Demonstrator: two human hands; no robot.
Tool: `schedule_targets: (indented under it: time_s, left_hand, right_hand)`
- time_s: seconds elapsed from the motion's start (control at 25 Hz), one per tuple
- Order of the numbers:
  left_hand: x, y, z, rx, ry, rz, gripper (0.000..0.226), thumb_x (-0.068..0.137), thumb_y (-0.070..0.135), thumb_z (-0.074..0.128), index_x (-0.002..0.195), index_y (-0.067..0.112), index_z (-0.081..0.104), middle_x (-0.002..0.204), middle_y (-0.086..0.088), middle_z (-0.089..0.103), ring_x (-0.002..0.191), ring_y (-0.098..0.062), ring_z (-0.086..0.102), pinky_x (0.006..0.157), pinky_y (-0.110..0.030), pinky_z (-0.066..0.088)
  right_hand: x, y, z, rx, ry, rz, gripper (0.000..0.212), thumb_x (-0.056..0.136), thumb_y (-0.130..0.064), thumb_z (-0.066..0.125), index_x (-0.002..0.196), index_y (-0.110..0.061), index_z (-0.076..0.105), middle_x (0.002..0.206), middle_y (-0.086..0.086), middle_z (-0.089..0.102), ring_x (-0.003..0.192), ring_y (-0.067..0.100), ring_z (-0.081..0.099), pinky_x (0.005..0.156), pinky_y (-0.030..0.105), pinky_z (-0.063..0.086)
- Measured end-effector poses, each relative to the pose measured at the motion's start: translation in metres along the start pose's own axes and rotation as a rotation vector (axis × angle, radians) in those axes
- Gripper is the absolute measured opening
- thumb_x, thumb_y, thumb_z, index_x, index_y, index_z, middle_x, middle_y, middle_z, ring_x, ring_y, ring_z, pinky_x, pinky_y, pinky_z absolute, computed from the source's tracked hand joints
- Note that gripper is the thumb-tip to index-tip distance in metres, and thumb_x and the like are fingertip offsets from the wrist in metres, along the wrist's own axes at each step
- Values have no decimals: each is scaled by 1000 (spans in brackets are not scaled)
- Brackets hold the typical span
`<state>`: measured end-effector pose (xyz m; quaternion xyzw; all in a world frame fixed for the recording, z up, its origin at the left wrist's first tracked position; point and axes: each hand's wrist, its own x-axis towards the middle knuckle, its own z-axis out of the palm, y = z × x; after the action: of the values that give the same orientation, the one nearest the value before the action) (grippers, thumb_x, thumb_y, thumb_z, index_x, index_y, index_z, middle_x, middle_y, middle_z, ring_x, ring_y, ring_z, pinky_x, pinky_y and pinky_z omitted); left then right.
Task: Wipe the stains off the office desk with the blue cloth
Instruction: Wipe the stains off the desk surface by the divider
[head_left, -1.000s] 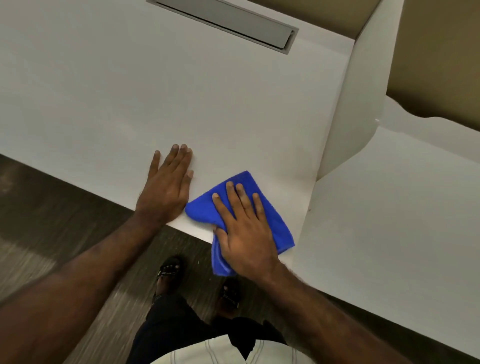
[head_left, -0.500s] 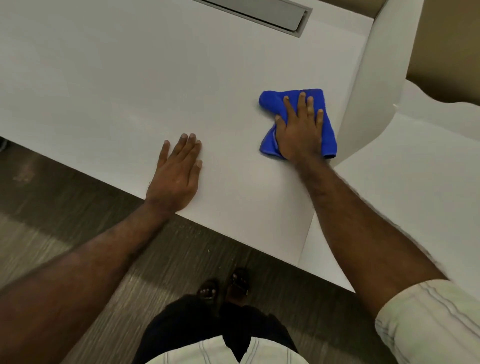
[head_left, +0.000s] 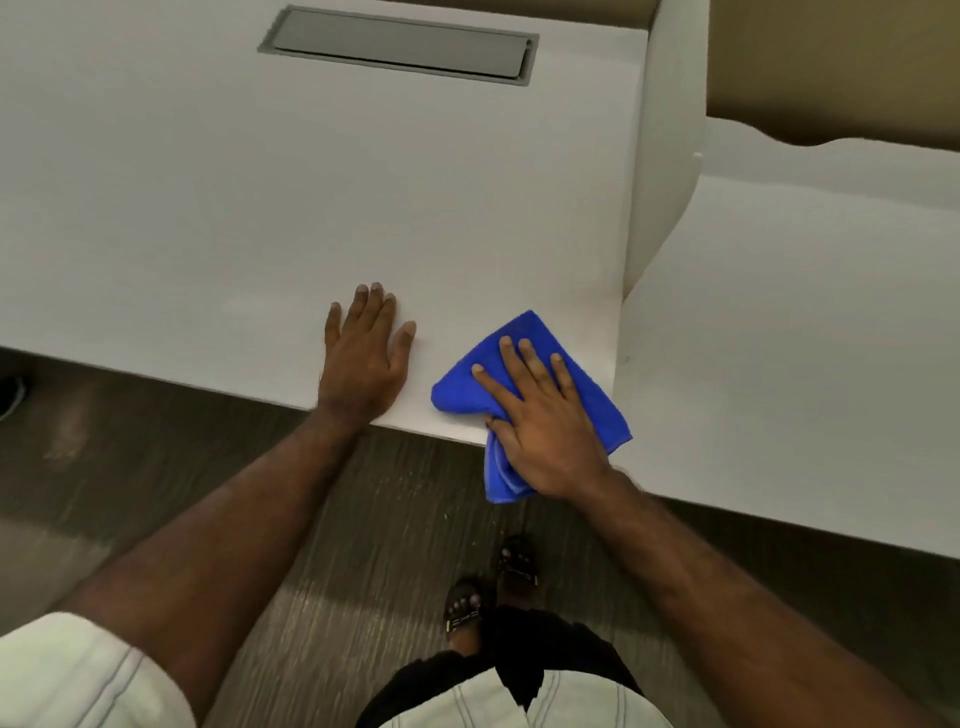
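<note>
A folded blue cloth (head_left: 465, 384) lies at the front edge of the white office desk (head_left: 260, 208), near the desk's right corner, with part of it hanging over the edge. My right hand (head_left: 540, 415) presses flat on the cloth, fingers spread and thumb tucked around its lower fold. My left hand (head_left: 363, 358) rests palm down on the bare desk just left of the cloth, holding nothing. No stain stands out on the white surface.
A grey cable flap (head_left: 400, 44) is set into the desk at the back. A white divider panel (head_left: 660, 156) rises on the right, with a second white desk (head_left: 805, 338) beyond it. Dark floor and my sandalled feet (head_left: 488, 587) are below.
My right hand has dragged the blue cloth from beside the divider back toward me, to the front edge. My left hand has stayed flat on the desk.
</note>
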<state>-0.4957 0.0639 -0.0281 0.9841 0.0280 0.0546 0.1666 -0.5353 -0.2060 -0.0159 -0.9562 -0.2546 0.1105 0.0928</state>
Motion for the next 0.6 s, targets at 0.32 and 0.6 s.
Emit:
schedule_targets:
  time_s: [0.32,0.6]
  left_hand:
    - [-33,111,-22,-386,-329,99,45,105,50,51,82,18,72,78,2,70,77,-17,63,78,-40,52]
    - [-60,138,-22,-483,-542,-54,28,99,44,64,100,16,71,84,4,66,79,-13,60,70,-28,44]
  right_hand:
    - [-63,-16,17,61,14,23,66,106,-62,12,168,-40,2,178,-5,-15,164,16,-21,133,49,-11]
    - [-104,-21,18,326,108,50,64,109,-59,23,168,-38,13,179,-9,-5,163,5,-17,135,42,-7]
